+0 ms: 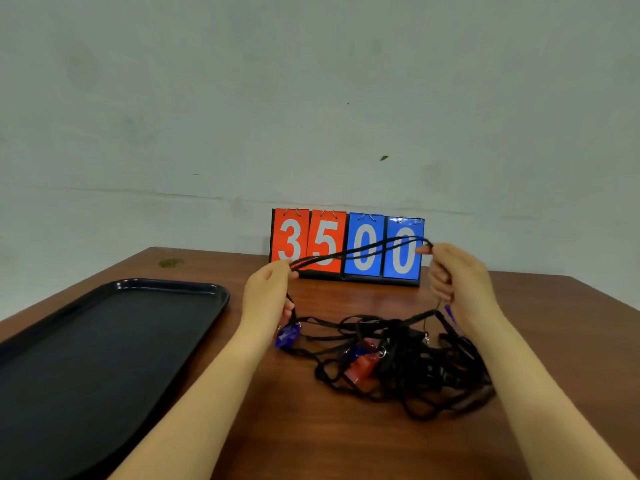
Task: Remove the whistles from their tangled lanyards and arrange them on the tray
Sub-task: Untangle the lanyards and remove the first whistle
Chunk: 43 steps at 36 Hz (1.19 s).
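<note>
Glossy black plastic tray (114, 327), matt brown wooden table (311, 445), woven black cloth lanyards (415, 375), translucent plastic whistles (288, 336)

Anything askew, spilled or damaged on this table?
Nothing damaged or spilled. The lanyards lie in one tangled heap right of the tray, as the task expects. The only blemish is a greenish stain near the table's far left edge.

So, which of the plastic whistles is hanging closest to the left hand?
The translucent blue whistle dangling just below the left hand. The red whistle and the other blue one lie farther right, inside the tangled black lanyards.
</note>
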{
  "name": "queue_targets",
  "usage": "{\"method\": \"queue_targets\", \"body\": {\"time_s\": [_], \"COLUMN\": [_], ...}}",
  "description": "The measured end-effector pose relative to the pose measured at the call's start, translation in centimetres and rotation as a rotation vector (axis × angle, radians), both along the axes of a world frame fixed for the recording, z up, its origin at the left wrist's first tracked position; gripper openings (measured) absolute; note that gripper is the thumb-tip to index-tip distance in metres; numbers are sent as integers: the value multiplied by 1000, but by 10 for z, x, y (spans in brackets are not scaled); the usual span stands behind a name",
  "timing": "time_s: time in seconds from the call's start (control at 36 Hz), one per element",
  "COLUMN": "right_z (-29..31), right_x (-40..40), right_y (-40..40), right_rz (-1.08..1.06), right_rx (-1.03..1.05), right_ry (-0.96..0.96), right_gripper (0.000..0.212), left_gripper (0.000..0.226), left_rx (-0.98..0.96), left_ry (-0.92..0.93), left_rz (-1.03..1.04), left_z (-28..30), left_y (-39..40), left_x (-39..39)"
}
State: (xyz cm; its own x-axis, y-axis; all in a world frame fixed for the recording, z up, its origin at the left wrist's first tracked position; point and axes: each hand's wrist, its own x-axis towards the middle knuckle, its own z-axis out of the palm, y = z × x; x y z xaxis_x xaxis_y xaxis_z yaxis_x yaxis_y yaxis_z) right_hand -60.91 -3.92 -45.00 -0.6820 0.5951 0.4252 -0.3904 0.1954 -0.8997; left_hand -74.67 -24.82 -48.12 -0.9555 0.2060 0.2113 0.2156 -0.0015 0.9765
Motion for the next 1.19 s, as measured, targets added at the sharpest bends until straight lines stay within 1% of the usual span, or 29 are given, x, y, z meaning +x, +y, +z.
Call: {"method": "queue_targets", "body": {"time_s": [0.06, 0.08, 0.14, 0.19, 0.25, 0.31, 0.36, 0.42, 0.47, 0.53, 0.64, 0.67, 0.72, 0.78, 0.86, 0.94, 1.0, 1.06, 1.11, 1.19], "right_z": [-1, -3, -6, -9, -11, -12, -13, -14, -16, -18, -26, -28, -31, -32, -34, -34, -32, -30, -29, -27], "right_x": [-2, -3, -5, -7, -9, -10, -12, -14, -16, -17, -17, -17, -18, -20, -22, -22, -21, -21, -20, -20], "right_y": [-6, -11, -22, -32, -41, -47, -50, -50, -49, -45, -37, -36, -34, -33, -33, -35, -37, -39, -41, -45], "right_rz": [86, 113, 148, 179, 196, 201, 205, 195, 187, 175, 210, 229, 258, 256, 225, 180, 164, 151, 133, 93], "right_rx": [72, 137, 260, 326, 382, 418, 406, 366, 328, 348, 492, 529, 591, 640, 696, 686, 645, 597, 572, 559], "right_ry": [-105, -154, -232, -277, -310, -342, -361, -361, -346, -359, -487, -536, -606, -628, -634, -573, -483, -404, -354, -298], "right_gripper": [29, 29, 29, 29, 30, 29, 29, 30, 32, 35, 38, 36, 23, 11, 6, 7, 9, 13, 15, 15], "left_gripper": [24, 32, 40, 40, 41, 41, 43, 45, 43, 39, 35, 34, 34, 34, 33, 31, 26, 24, 26, 28], "left_rx": [-85, -113, -155, -189, -208, -222, -212, -187, -190, -169, 9, 49, 88, 94, 101, 130, 206, 282, 292, 264], "left_ry": [67, 117, 190, 216, 188, 120, 16, -17, 46, 89, 47, 39, 50, 64, 34, -80, -182, -247, -257, -185], "left_rz": [26, 21, -42, -135, -254, -365, -480, -561, -524, -393, -185, -143, -69, -23, -10, -12, -29, -54, -70, -101], "left_z": [1, 0, -4, -8, -13, -15, -15, -12, -10, -9, -5, -4, -3, -3, -3, -4, -2, 0, 0, -1], "left_y": [0, 1, 4, 11, 18, 24, 26, 25, 24, 21, 13, 10, 6, 4, 4, 7, 7, 6, 5, 5], "left_x": [6, 10, 17, 24, 30, 34, 37, 40, 41, 36, 17, 13, 8, 5, 5, 2, 1, 2, 4, 8]}}
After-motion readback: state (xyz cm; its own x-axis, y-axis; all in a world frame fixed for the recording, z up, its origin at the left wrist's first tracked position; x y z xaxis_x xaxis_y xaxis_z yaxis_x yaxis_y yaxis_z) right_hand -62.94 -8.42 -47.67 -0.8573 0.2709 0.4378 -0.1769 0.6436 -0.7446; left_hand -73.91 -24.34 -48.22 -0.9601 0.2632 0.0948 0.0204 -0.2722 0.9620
